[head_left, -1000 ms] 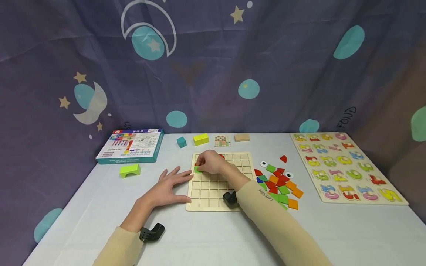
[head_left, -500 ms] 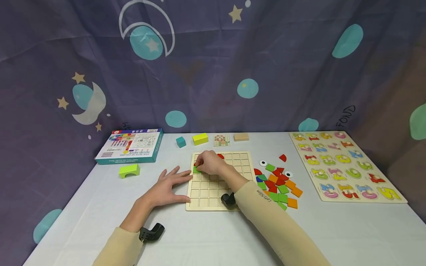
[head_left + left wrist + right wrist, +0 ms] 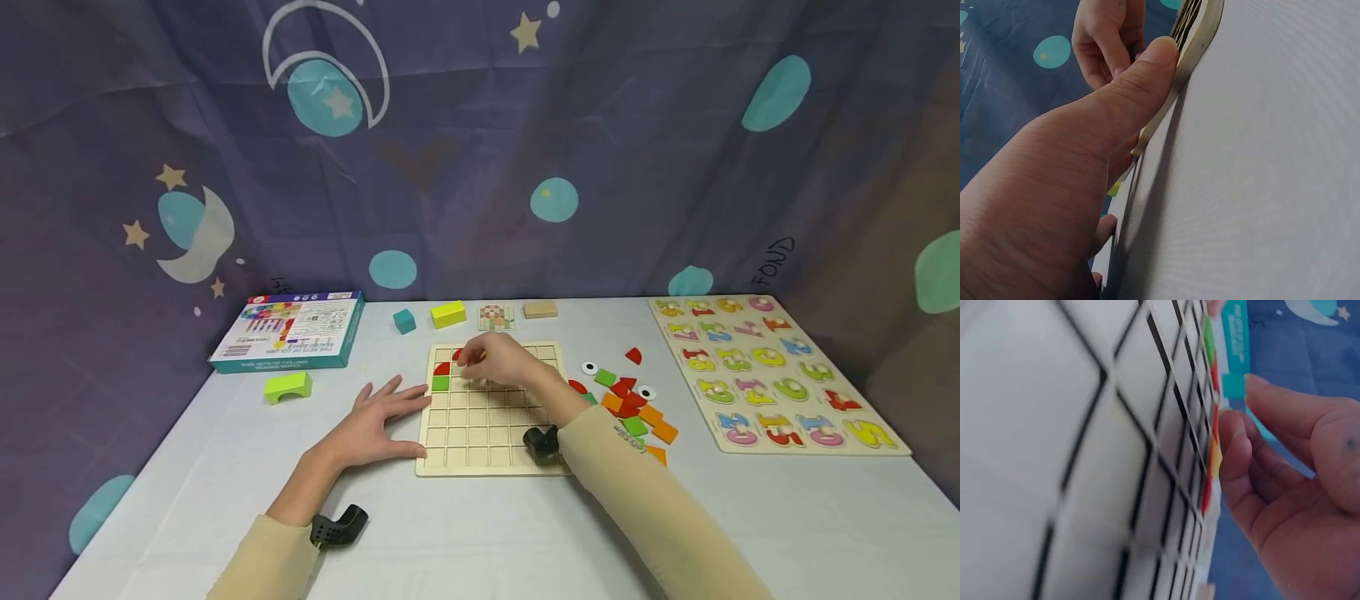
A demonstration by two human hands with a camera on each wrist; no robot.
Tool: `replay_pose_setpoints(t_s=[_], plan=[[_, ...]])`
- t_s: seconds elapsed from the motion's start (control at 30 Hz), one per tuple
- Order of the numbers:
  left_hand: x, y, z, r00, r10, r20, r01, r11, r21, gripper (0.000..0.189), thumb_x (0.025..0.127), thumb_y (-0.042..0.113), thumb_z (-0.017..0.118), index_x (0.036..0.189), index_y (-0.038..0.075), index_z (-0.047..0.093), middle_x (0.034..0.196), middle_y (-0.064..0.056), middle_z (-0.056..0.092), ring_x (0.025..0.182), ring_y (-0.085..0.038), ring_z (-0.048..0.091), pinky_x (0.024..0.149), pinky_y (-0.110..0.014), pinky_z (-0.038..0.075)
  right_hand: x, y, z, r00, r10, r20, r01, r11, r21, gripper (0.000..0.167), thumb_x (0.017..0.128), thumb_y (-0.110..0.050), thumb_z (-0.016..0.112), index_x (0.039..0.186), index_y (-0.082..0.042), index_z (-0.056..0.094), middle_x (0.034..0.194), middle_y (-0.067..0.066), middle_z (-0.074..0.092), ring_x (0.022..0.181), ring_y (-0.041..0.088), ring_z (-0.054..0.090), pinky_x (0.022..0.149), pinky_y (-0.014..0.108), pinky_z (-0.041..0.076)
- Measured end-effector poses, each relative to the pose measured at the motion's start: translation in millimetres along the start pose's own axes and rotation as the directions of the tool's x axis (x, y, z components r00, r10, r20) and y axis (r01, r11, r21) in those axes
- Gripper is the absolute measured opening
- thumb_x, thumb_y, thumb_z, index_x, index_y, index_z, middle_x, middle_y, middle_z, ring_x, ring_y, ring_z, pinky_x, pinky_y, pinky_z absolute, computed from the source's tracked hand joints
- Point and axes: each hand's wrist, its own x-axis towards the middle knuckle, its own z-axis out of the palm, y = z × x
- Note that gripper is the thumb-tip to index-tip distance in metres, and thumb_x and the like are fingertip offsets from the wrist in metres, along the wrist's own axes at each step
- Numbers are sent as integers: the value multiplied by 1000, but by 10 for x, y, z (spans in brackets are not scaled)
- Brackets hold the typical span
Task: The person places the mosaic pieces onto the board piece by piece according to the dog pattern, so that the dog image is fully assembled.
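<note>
A wooden grid board [image 3: 477,435] lies flat on the white table. At its upper left, a green square tile [image 3: 440,383] sits in a cell just below a red quarter-circle piece [image 3: 442,368]. My right hand [image 3: 502,361] hovers over the upper part of the board and hides some cells; in the right wrist view its thumb and fingers are apart, with nothing between them. With fingers spread, my left hand [image 3: 373,427] touches the board's left edge. Its thumb rests against the board's side [image 3: 1200,47] in the left wrist view.
Loose red, green and orange pieces [image 3: 633,427] lie right of the board. Beyond them is a number puzzle board [image 3: 780,375]. A flat box [image 3: 288,333] and green arch block [image 3: 288,387] are left; a teal cube [image 3: 404,322], yellow block [image 3: 447,314] and pattern card [image 3: 496,317] stand behind.
My right hand has let go of the green tile, which stays in its cell, and has moved to the right and slightly up. My left hand keeps its place at the board's edge.
</note>
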Motion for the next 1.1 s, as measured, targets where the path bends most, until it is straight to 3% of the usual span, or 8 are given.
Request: replay_pose_setpoints(t_s=[0.23, 0.53, 0.83, 1.1], plan=[[-4, 8, 3, 1000, 5, -11, -5, 1000, -13, 83, 75, 57, 83, 143, 15, 59, 155, 0, 45, 151, -39, 17, 114, -67, -1, -273, 159, -322, 1000, -21, -3, 21, 998, 56, 22, 93, -10, 74, 113, 0, 72, 99, 4, 67, 91, 20, 62, 79, 34, 52], [-10, 0, 20, 1000, 3, -12, -3, 1000, 0, 83, 75, 57, 83, 143, 15, 60, 155, 1, 45, 151, -38, 17, 115, -67, -1, -673, 433, -645, 1000, 29, -13, -28, 999, 23, 24, 94, -10, 73, 115, 1, 70, 101, 5, 67, 92, 25, 65, 78, 35, 55], [-10, -3, 17, 1000, 16, -17, -16, 1000, -5, 82, 76, 56, 84, 143, 15, 60, 155, 1, 46, 151, -39, 18, 114, -68, -1, -990, 708, -825, 995, 81, -58, -82, 996, -29, 22, 92, -10, 74, 112, 0, 70, 98, 5, 67, 86, 22, 65, 79, 33, 56], [-8, -1, 18, 1000, 11, -17, -11, 1000, -4, 83, 75, 56, 84, 143, 16, 60, 154, 1, 46, 151, -38, 18, 114, -68, 0, -1128, 818, -899, 991, 113, -68, -115, 993, -17, 22, 92, -11, 74, 111, -1, 71, 100, 8, 68, 85, 24, 63, 78, 32, 55]])
